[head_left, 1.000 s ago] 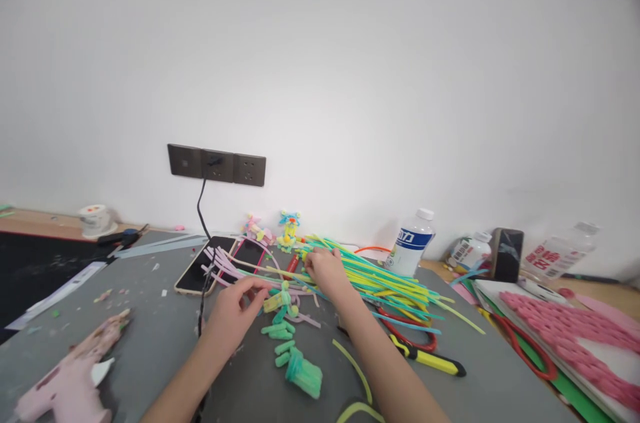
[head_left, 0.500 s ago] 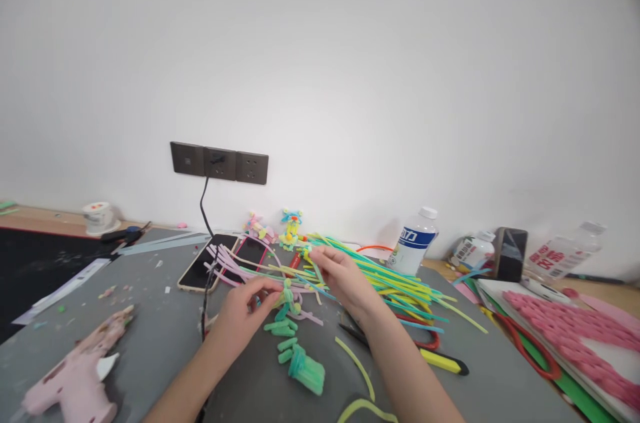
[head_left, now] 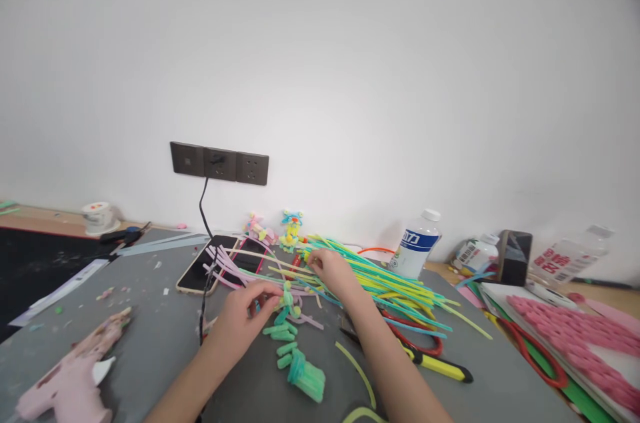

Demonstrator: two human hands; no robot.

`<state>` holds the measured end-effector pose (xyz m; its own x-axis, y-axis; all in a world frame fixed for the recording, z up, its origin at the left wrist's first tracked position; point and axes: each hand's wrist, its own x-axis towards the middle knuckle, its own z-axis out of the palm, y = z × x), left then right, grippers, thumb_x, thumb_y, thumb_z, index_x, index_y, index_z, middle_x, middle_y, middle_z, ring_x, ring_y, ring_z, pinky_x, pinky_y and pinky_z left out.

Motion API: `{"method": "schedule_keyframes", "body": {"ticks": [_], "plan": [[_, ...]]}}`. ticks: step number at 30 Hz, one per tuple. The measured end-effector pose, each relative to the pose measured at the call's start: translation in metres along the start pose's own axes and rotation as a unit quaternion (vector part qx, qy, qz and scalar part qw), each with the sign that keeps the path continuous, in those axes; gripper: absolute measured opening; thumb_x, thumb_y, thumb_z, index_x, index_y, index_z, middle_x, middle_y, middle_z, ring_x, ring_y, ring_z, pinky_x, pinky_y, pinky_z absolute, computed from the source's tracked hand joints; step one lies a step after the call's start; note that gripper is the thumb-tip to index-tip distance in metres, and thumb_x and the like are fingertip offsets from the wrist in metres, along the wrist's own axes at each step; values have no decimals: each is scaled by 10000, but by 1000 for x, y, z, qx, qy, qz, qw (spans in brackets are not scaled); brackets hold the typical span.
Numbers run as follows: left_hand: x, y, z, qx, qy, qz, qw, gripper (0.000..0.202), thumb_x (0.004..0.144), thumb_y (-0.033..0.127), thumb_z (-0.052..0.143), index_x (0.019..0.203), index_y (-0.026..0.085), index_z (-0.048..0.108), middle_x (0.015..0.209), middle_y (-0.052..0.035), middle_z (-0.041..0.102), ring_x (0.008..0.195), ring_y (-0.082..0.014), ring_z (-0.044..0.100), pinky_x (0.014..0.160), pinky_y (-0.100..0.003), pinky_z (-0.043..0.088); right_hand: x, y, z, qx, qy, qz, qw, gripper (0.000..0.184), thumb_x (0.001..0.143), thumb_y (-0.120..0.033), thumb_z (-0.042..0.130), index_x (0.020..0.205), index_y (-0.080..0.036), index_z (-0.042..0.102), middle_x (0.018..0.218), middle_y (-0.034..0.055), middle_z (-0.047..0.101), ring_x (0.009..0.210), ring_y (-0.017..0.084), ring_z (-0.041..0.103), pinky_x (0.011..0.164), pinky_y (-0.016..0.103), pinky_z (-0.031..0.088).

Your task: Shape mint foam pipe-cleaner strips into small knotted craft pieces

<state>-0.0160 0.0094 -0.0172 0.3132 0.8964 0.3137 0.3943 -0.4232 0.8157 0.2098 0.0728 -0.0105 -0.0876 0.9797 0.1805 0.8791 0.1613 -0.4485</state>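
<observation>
My left hand [head_left: 250, 309] pinches a small green pipe-cleaner figure [head_left: 287, 299] at its top between thumb and fingers. Just below it on the mat lie several short green fuzzy pieces [head_left: 283, 331] and a thicker green pipe-cleaner bundle [head_left: 307, 376]. My right hand [head_left: 334, 271] is at the left end of a pile of yellow and green pipe cleaners [head_left: 400, 293]. Its fingers are drawn together and hide whatever is between them. Behind the hands stand a blue and yellow pipe-cleaner figure [head_left: 291, 231] and a pink one [head_left: 260, 229].
A pink glue gun [head_left: 75, 376] lies at front left, two phones [head_left: 203, 266] under lilac pipe cleaners. A black cable [head_left: 203, 209] runs down from the wall socket. A yellow cutter [head_left: 443, 367], red-handled scissors [head_left: 537, 349] and a bottle [head_left: 416, 246] are on the right.
My right hand has moved slightly left and away from me, down to the pipe-cleaner pile. My left hand stays nearly still with the green figure.
</observation>
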Motion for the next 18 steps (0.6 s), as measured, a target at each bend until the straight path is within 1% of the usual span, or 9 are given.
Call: {"method": "schedule_keyframes", "body": {"ticks": [2, 4, 7, 10, 12, 15, 18], "plan": [[0, -1, 0, 1, -3, 4, 1000, 244, 894, 357, 518, 884, 216, 717, 859, -44, 748, 686, -166, 633, 558, -233, 445, 7, -4, 4, -34, -12, 4, 999, 189, 751, -33, 633, 763, -208, 702, 763, 19, 673, 738, 171, 608, 627, 242, 343], [0, -1, 0, 3, -5, 9, 1000, 239, 898, 351, 516, 881, 221, 715, 842, -37, 743, 680, -163, 631, 555, -229, 443, 12, -4, 8, -57, -22, 12, 998, 183, 745, -24, 643, 736, -199, 695, 737, 21, 673, 730, 176, 616, 626, 245, 341], [-1, -1, 0, 7, -7, 12, 1000, 237, 902, 344, 511, 878, 222, 712, 847, -32, 740, 686, -162, 632, 558, -228, 436, 16, -1, 10, -69, -36, 19, 997, 158, 803, -78, 615, 716, -189, 688, 710, 28, 680, 683, 171, 614, 599, 245, 337], [-1, 1, 0, 13, -12, 12, 1000, 239, 903, 339, 506, 874, 220, 711, 847, -29, 741, 674, -162, 628, 552, -231, 424, 16, 4, 9, -61, -54, 18, 997, 215, 852, -92, 551, 734, -190, 700, 717, 25, 693, 659, 150, 611, 575, 231, 334], [-1, 2, 0, 17, -15, 11, 1000, 236, 900, 333, 507, 875, 218, 711, 832, -27, 740, 661, -161, 621, 551, -233, 417, 16, 6, 8, -58, -63, 15, 996, 194, 832, -77, 568, 768, -193, 709, 723, 16, 693, 666, 144, 611, 570, 222, 330], [-1, 3, 0, 21, -24, 7, 999, 235, 900, 324, 506, 882, 212, 712, 822, -28, 740, 672, -166, 626, 560, -237, 409, 16, 7, 8, -64, -68, 14, 995, 142, 766, -80, 645, 800, -200, 713, 718, 3, 678, 670, 148, 601, 563, 223, 313], [0, 3, 0, 17, -35, 1, 999, 240, 906, 321, 500, 892, 206, 710, 828, -30, 740, 701, -170, 637, 568, -239, 404, 15, 4, 10, -77, -64, 14, 995, 165, 775, -64, 603, 763, -190, 708, 715, 17, 668, 677, 158, 595, 564, 238, 294]]}}
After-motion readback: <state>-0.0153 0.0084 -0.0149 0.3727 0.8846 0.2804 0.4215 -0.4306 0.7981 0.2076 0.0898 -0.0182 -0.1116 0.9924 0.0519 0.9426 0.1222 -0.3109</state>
